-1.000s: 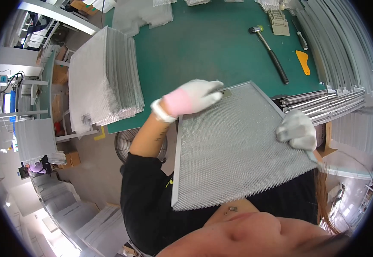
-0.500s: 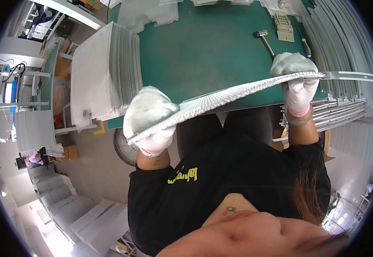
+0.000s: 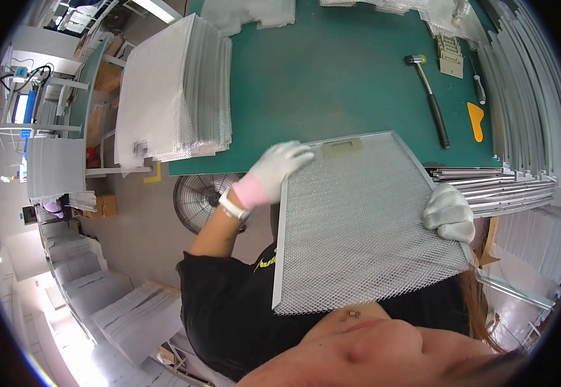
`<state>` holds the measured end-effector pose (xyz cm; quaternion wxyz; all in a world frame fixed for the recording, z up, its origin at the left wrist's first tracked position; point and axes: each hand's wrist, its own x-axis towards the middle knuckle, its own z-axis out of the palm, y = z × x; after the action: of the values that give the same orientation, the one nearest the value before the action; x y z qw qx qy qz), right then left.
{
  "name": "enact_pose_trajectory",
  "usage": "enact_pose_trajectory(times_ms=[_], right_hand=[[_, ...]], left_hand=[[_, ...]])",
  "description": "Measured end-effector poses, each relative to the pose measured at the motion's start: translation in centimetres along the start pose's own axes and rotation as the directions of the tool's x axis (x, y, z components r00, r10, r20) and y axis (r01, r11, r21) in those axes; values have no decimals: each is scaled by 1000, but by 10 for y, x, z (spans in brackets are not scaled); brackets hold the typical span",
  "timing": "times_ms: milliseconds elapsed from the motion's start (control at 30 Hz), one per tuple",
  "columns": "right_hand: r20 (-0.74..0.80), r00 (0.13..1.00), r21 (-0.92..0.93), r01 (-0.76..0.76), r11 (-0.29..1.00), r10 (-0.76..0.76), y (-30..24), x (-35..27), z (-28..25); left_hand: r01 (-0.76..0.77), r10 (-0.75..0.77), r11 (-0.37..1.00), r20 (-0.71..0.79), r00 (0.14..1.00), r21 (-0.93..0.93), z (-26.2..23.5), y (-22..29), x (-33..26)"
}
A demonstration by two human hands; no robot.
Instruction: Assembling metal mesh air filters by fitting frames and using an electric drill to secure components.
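Note:
Tilted up over the table's near edge is a silvery mesh filter panel (image 3: 364, 226), with metal edging on its far and left sides and bare mesh along its near side. A small oblong plate (image 3: 342, 148) sits at its far edge. My left hand (image 3: 279, 169), in a white glove with a pink cuff, has its fingers bent over the panel's far left corner. Gloved as well, my right hand (image 3: 449, 214) is closed around the right edge, knuckles showing and thumb hidden. From the near right corner a metal strip (image 3: 516, 288) sticks out to the right.
On the green table (image 3: 319, 77) lie a mallet (image 3: 431, 103), a screwdriver (image 3: 479, 89) and an orange scraper (image 3: 476, 122). Mesh sheets (image 3: 171, 90) are stacked at left. Metal strips (image 3: 512, 193) lie at right. A fan (image 3: 196, 200) stands on the floor.
The panel has turned from edge-on to showing its broad face, its near side now toward my chest. My left hand has moved right and away from me; my right hand has come nearer.

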<state>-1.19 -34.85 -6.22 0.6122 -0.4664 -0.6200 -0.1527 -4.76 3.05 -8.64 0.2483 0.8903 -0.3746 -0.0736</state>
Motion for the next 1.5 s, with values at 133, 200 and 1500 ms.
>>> enact_pose_trajectory(times_ms=[133,200,1500], right_hand=[[-41,998,-37,-41,998,39,-7,-6,8],[-60,997,-60,-62,996,58,-12,-8,11],[-751,606,-203,-590,782,263,37,76,1]], left_hand=[[22,-25,999,101,995,33,4,-26,20],[-6,3,999,113,994,34,6,-32,22],[-285,-16,952,-949,316,-111,-100,41,57]])
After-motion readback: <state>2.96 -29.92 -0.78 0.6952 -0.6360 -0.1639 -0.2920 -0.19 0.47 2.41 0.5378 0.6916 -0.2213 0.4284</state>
